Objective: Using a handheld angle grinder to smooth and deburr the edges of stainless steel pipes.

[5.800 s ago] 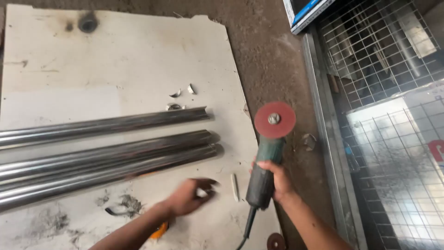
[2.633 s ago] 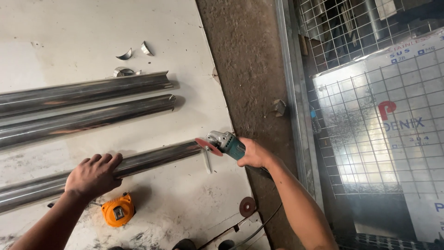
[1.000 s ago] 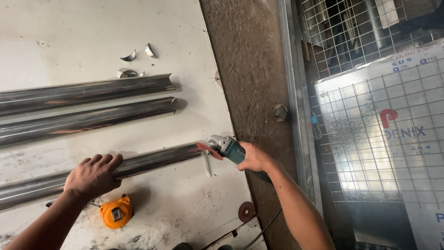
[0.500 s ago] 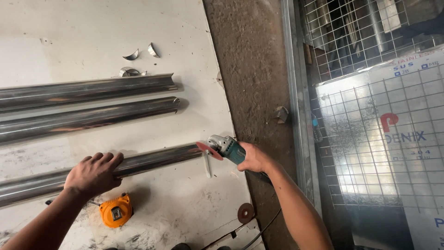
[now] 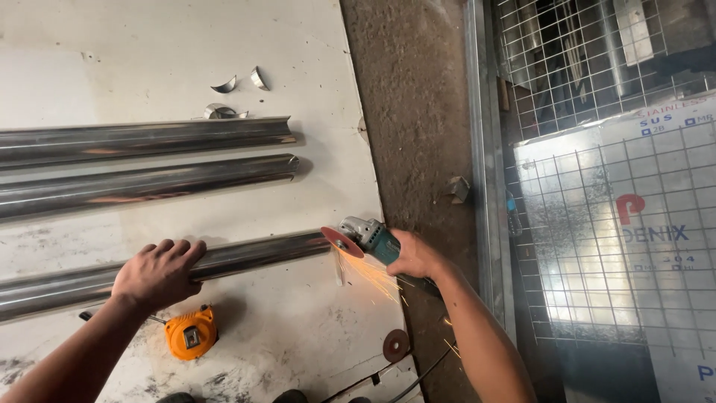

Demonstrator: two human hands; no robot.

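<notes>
Sparks (image 5: 373, 276) fly where our angle grinder (image 5: 362, 237) meets the end of the nearest steel tube (image 5: 246, 254), its red disc touching the tube's cut end. Our right hand (image 5: 414, 255) wraps shut around the grinder's teal body. Our left hand (image 5: 158, 272) presses flat on the same tube, fingers spread over its top, pinning it to the white board (image 5: 313, 82). Just beside that hand lies an orange tape measure (image 5: 191, 333). Two more tubes (image 5: 149, 160) lie parallel farther up, with small metal offcuts (image 5: 239, 80) beyond them. A spare disc (image 5: 396, 345) rests near the board's edge.
</notes>
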